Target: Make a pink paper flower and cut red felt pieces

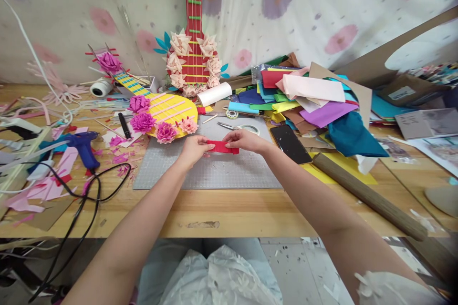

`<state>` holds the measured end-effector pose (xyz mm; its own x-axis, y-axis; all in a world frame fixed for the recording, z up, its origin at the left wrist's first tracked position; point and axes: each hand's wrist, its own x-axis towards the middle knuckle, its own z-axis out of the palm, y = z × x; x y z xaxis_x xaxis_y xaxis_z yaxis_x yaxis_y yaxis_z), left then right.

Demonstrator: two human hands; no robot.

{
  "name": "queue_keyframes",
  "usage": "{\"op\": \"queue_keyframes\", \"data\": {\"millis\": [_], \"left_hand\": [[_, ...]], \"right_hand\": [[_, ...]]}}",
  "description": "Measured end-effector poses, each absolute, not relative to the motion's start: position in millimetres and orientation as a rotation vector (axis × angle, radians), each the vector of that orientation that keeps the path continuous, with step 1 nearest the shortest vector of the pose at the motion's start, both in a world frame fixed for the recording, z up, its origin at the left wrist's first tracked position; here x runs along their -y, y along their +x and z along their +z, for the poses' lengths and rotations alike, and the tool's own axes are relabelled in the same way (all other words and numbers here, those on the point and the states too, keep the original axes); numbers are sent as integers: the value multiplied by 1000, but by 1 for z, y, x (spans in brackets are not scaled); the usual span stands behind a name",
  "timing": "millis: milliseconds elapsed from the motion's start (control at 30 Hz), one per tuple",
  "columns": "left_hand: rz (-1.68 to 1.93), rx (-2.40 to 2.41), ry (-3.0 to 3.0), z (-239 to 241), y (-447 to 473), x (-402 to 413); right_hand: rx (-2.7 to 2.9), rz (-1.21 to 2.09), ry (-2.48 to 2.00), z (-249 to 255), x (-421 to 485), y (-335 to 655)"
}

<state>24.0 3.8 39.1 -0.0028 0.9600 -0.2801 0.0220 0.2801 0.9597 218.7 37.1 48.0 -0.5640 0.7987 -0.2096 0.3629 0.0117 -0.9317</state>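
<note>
A short strip of red paper (222, 147) is stretched level between my two hands, just over the grey cutting mat (211, 176). My left hand (196, 149) pinches its left end. Closed on the right part of the strip is my right hand (246, 141), its fingers bent over the upper edge. Behind the right hand lie scissors (250, 129) with pale handles, blades pointing left. Beyond the left hand rests a yellow paper guitar (177, 109) trimmed with pink and magenta paper flowers.
A red paper guitar (193, 52) leans on the curtain at the back. Folded coloured papers (311, 90) pile up at right, near a black phone (290, 144) and a long brown roll (368, 195). A blue glue gun (83, 148) with a dark cord stands among pink scraps at left.
</note>
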Motion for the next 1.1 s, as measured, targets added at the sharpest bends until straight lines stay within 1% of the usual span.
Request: {"op": "queue_keyframes", "data": {"millis": [233,433,600,900,1000,1100], "left_hand": [[897,-1308,1044,42,14,-8],[1078,-1260,883,39,27,-6],[1118,-1251,821,38,38,-2],[1098,-1276,873,45,31,-3],[1121,-1327,994,38,30,-5],[1167,-1406,1262,28,32,-6]], "right_hand": [[1927,1662,-1218,53,-36,216],[1642,1739,-1216,49,-31,209],[1462,1820,-1127,37,-23,207],[1594,1761,-966,39,-20,213],[1624,1733,-974,42,-18,210],[1626,1704,-961,42,-16,205]]}}
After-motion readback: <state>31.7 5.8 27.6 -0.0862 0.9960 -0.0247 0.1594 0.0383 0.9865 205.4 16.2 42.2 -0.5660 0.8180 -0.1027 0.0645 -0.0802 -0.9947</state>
